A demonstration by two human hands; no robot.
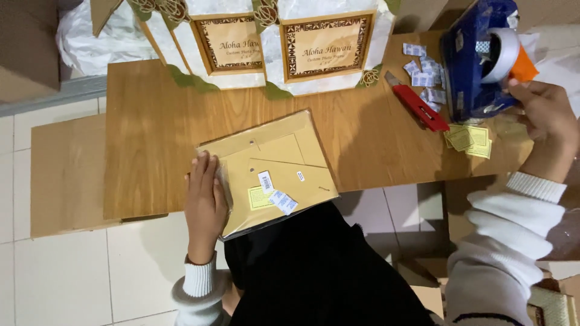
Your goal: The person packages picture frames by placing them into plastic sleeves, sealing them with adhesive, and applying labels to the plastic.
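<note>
My left hand [205, 196] lies flat on the left edge of a tan photo frame back in a clear plastic bag [275, 166], which rests on the near edge of a low wooden table [151, 133]. A small white packet and a yellow slip show inside the bag. My right hand [544, 118] is at the right end of the table, fingers on a strip of clear tape pulled from a blue tape dispenser [474, 57] with a white and orange roll.
Two decorated photo frames [323, 45] stand along the table's far edge. A red box cutter [417, 105], several small white packets [426, 75] and yellow slips [468, 139] lie near the dispenser. Cardboard sheets [66, 175] lie on the tiled floor at left.
</note>
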